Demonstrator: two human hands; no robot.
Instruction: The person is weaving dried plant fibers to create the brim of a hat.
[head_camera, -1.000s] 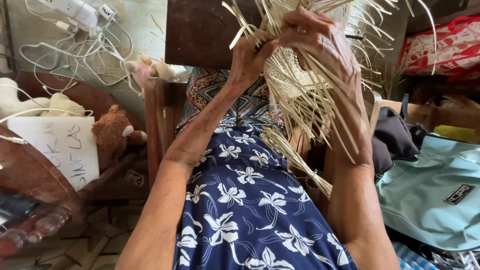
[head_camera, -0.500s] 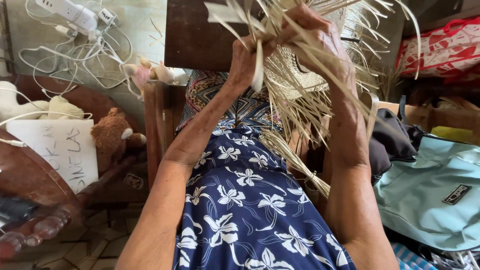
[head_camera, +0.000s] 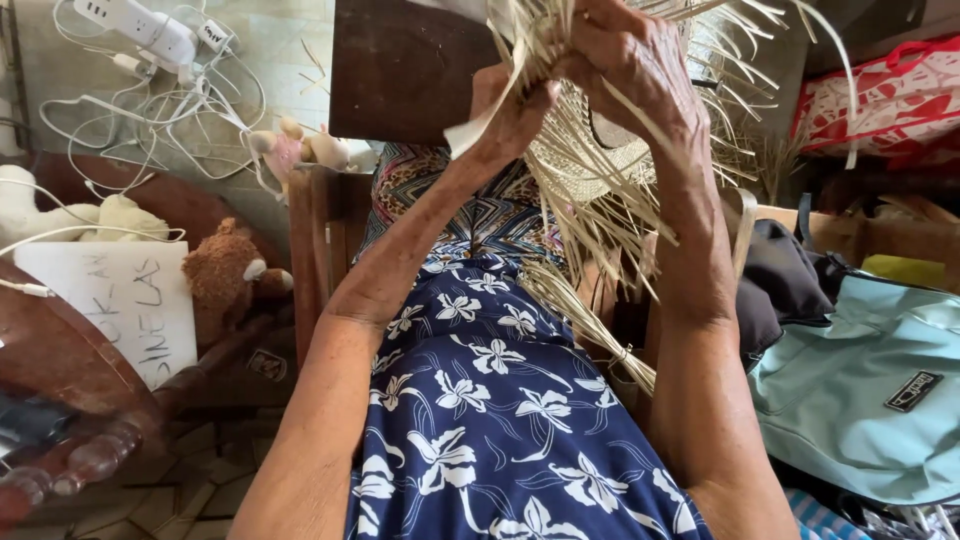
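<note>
Shifted slightly: left hand (head_camera: 510, 110) pinching 1 strip, right hand (head_camera: 630, 60) gripping the straw weave (head_camera: 590, 160) above the floral dress (head_camera: 500, 420); weaving underway.

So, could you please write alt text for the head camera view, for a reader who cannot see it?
Seen from above, a person's left hand and right hand grip a half-woven piece of pale straw, its loose strips fanning outward, above a lap in a blue floral dress. A brown teddy bear lies to the left, a light blue bag to the right.
</note>
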